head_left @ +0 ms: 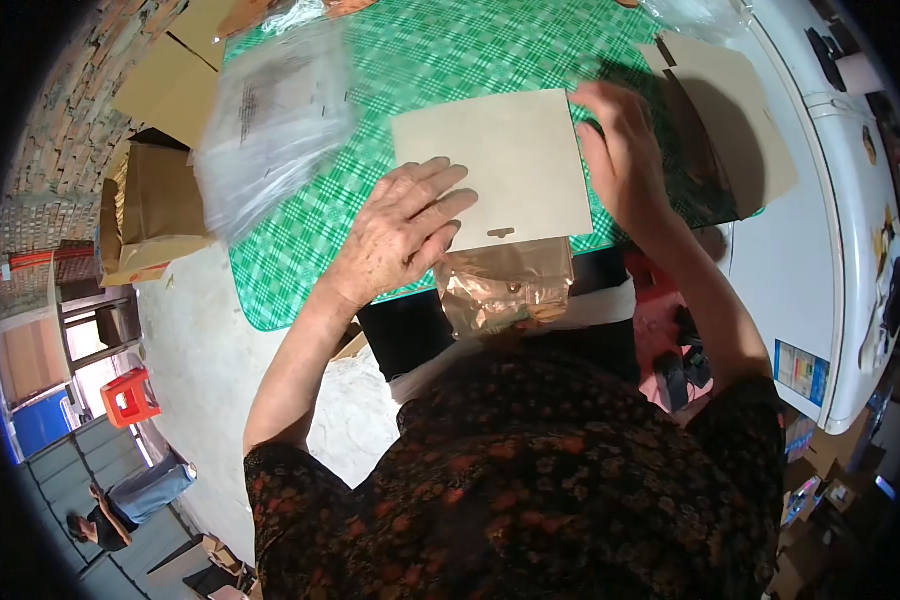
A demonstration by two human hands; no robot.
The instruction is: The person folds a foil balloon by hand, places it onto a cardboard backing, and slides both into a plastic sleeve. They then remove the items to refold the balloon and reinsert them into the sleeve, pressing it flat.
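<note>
While my left hand point(398, 228) is resting, fingers loose, on the cream rectangular cardboard sheet point(510, 160), my right hand point(625, 150) is curving, thumb and fingers apart, by its right edge; its long axis is running crosswise over the green-and-white checked tablecloth point(270, 275).

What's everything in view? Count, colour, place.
Card: one, beige, between hands
Pouch: one, clear brownish, table's near edge
Plastic bags: several, clear, table's left
Sheets: several, beige, table's right
Table: one, green, centre
Open box: one, brown, left of table
Stool: one, red, far left
Appliance: one, white, right
Brick wall: one, brownish, upper left
Person: one, dark top, lower left
Floral top: one, dark, bottom
Left hand: one, bare, on card
Right hand: one, bare, card's right edge
</note>
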